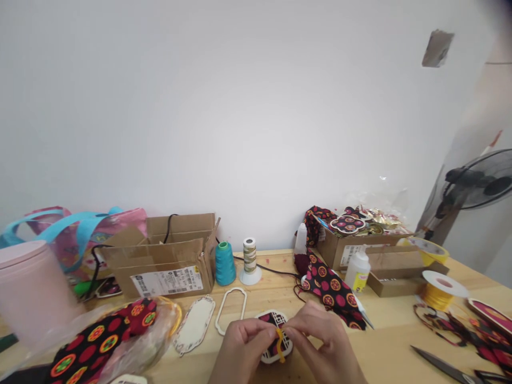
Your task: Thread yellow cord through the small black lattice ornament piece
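Observation:
Both my hands meet over a small white-framed lattice ornament (269,356) backed with dark patterned fabric, lying on the wooden table. A short yellow cord (280,349) hangs across its front. My left hand (247,346) pinches the upper part of this cord between thumb and forefinger. Opposite it, my right hand (322,341) has thumb and fingertips pressed together beside the cord; what they grip is hidden. Just behind my left hand lies a thin white oval frame (218,320), with a pale ornamental panel (195,324) to its left.
Behind stand a teal thread cone (225,264), a multicoloured spool (250,258) and a cardboard box (168,269). Rightward are a glue bottle (357,271), patterned fabric (330,282), a filled box (340,248), a yellow cord spool (438,296) and scissors (442,365). Patterned cloth (100,336) lies left.

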{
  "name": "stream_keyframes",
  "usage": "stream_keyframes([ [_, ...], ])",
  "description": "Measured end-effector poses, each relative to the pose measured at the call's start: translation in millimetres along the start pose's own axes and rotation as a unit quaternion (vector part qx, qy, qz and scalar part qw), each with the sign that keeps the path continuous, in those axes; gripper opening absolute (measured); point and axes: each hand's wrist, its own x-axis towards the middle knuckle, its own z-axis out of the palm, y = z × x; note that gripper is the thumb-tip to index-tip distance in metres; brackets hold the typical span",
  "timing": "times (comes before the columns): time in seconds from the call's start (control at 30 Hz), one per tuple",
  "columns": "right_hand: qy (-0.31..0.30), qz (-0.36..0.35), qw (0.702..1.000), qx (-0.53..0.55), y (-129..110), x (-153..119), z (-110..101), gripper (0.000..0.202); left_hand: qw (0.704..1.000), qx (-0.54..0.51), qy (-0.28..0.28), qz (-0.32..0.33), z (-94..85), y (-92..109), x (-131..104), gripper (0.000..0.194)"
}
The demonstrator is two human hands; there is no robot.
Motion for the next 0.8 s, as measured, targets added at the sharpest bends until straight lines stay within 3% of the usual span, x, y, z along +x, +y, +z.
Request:
stream_keyframes([
  [0.3, -0.013, 0.135, 0.99, 0.048, 2.2, -1.3, 3.4, 0.025, 0.999, 0.01, 0.018, 0.037, -0.1, 1.1, -2.4, 0.018],
  [0.5, -0.006, 0.163, 0.984, 0.079, 1.1, -0.1, 2.2, 0.027, 0.998, -0.002, 0.028, 0.049, -2.6, -11.6, 1.0, 0.02],
  [0.8, -0.002, 0.193, 0.977, 0.093, 0.9, 0.0, 7.1, 0.026, 0.996, 0.058, -0.038, 0.049, -1.8, -13.0, 1.4, 0.022],
])
